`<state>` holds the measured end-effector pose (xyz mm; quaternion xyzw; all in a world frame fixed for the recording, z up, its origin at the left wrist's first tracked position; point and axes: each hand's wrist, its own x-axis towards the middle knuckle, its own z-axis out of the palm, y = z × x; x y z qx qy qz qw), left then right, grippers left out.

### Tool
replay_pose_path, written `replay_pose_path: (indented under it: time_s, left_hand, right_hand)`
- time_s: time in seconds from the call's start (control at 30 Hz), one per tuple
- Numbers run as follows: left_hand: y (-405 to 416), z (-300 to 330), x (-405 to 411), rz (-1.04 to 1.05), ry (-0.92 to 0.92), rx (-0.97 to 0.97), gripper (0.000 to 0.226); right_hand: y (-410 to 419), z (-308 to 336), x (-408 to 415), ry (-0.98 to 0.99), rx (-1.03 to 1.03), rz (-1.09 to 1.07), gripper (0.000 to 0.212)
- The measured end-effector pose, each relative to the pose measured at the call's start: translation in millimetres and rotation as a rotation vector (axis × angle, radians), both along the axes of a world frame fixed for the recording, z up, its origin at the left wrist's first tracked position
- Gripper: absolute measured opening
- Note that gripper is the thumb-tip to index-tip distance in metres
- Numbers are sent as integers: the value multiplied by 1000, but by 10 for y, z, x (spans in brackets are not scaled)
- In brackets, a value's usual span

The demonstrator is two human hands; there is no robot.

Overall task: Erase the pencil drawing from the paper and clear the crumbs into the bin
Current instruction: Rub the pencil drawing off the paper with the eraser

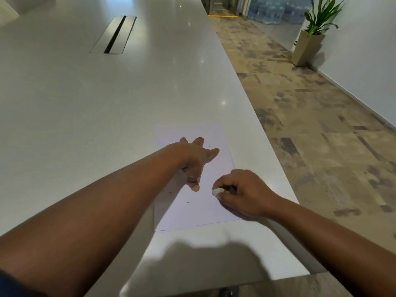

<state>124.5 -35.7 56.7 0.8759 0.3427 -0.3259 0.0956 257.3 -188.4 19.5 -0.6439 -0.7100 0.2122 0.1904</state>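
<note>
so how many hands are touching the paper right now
2. The left hand rests with spread fingers on the middle of the paper; the right hand grips the eraser on the paper's right side.

No writing, label, brand or number can be read anywhere. The paper [192,179] on the desk [85,103] carries only a few tiny dark specks, no legible marks. A small green sign [296,42] sits low on the wall beside the planter [307,48], too small to make out. The stacked water bottles [272,11] show no readable labels.
</note>
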Motion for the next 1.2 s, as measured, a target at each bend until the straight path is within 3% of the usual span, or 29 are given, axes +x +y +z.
replay_pose_path:
  time_s: [0.13,0.27,0.4,0.53,0.63,0.77,0.9,0.97,1.07,1.2]
  left_hand:
    - [-20,34,-10,-1,-30,-8,136]
    - [-27,43,-29,11,-34,-5,137]
    - [-34,55,-51,23,-70,-24,134]
    - [-33,56,-63,16,-98,-17,132]
    - [-28,50,-73,9,-113,-5,131]
    - [-13,45,-56,3,-92,7,129]
    - [-19,41,-81,6,-123,20,116]
    - [-16,54,-119,26,-143,-1,116]
    - [-8,56,-148,35,-158,-23,122]
    - [1,30,-214,14,-166,4,115]
  right_hand:
    - [107,-30,194,-89,82,-174,24]
    - [215,-8,136,-16,-6,-117,18]
    - [421,22,294,21,19,-312,13]
    - [378,15,21,-20,-20,-159,18]
    - [483,19,125,-46,49,-299,13]
    - [403,36,-78,-114,11,-134,18]
    - [453,-1,-41,-110,74,-274,27]
    - [446,-14,-178,-128,103,-243,36]
    - [401,9,-271,-121,0,-118,23]
    - [407,46,-136,-46,-36,-185,18]
